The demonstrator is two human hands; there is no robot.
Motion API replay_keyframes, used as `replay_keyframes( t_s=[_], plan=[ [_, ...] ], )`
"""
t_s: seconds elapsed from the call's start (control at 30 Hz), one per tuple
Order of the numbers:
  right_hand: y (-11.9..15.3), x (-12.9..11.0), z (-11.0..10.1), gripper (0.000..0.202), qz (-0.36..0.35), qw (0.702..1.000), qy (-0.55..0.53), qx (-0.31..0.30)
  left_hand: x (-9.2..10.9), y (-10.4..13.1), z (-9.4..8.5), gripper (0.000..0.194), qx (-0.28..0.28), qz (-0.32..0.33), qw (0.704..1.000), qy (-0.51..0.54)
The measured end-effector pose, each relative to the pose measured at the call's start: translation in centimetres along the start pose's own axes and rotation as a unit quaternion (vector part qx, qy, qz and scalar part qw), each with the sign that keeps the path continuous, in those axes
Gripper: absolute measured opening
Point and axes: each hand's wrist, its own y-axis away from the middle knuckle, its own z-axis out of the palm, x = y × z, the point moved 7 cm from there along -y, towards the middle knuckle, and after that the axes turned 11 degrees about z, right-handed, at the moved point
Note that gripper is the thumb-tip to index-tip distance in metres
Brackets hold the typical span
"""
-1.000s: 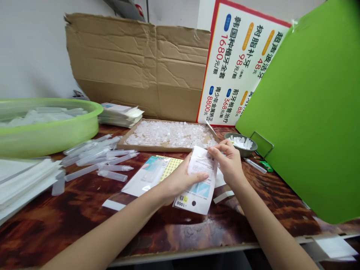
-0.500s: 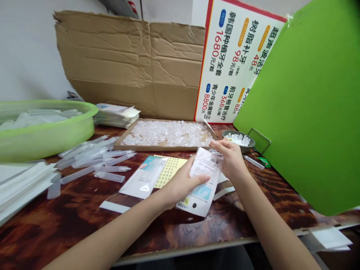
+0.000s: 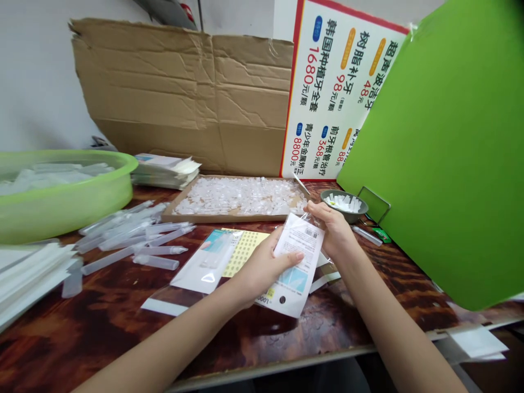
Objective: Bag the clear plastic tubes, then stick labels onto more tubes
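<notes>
My left hand [image 3: 262, 267] grips a white printed card in a clear plastic bag [image 3: 303, 240], thumb across its face. Toward the upper right end of this package, my right hand [image 3: 333, 226] has its fingers closed on the bag's clear plastic edge; the fingertips are partly hidden. On the table beneath my left forearm lies another bagged card [image 3: 207, 259] with a white strip at its end. Beside it is a yellow sheet of small printed stickers [image 3: 245, 248]. Part of a further clear bag with a white strip [image 3: 325, 281] shows under my right hand.
Loose translucent tubes [image 3: 131, 232] lie at left, near a green basin [image 3: 118, 191] of more tubes. A cardboard tray [image 3: 192, 218] holds small clear pieces. A grey bowl [image 3: 356, 217] of white pieces stands at right by a green panel [image 3: 442, 164]. Card stacks [image 3: 164, 172] sit behind.
The view has shifted slightly. My right hand has moved a little along the bag's top edge, while my left hand keeps the same hold on the package.
</notes>
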Motion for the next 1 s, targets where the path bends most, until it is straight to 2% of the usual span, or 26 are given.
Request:
replay_keyframes(
  t_s=[0.13, 0.27, 0.47, 0.57, 0.63, 0.7, 0.8, 0.9, 1.0],
  plan=[
    [0.3, 0.3, 0.4, 0.025, 0.012, 1.0, 0.001, 0.01, 0.0, 0.4, 0.2, 0.047, 0.007, -0.02, 0.999, 0.025],
    [0.2, 0.2, 0.4, 0.023, -0.007, 1.0, 0.0, 0.014, 0.0, 0.7, 0.1, 0.044, 0.011, -0.018, 1.0, 0.016],
    [-0.8, 0.5, -1.3, 0.026, 0.021, 0.997, -0.066, 0.027, 0.8, 1.1, -0.4, 0.035, 0.009, 0.045, 0.996, -0.077],
    [-0.3, 0.5, -0.1, 0.039, 0.024, 0.998, -0.048, -0.033, 0.9, 1.2, -0.9, 0.034, 0.033, 0.05, 0.994, -0.089],
    [0.6, 0.9, 1.5, 0.057, 0.046, 0.993, -0.033, -0.106, 0.8, 1.2, -1.3, 0.038, 0.058, 0.05, 0.994, -0.076],
    [1.6, 1.6, 3.1, 0.072, 0.068, 0.98, -0.016, -0.187, 0.5, 1.2, -1.4, 0.041, 0.076, 0.045, 0.995, -0.043],
    [2.9, 2.3, 4.3, 0.082, 0.073, 0.958, 0.009, -0.277, -0.6, 1.1, -1.1, 0.044, 0.079, 0.022, 0.996, 0.019],
    [3.2, 2.9, 4.4, 0.084, 0.06, 0.947, 0.06, -0.311, -1.4, 1.0, -1.0, 0.041, 0.085, 0.011, 0.994, 0.066],
    [2.9, 2.7, 4.1, 0.09, 0.044, 0.949, 0.082, -0.302, -1.8, 1.0, -1.0, 0.038, 0.083, 0.009, 0.993, 0.08]
  ],
)
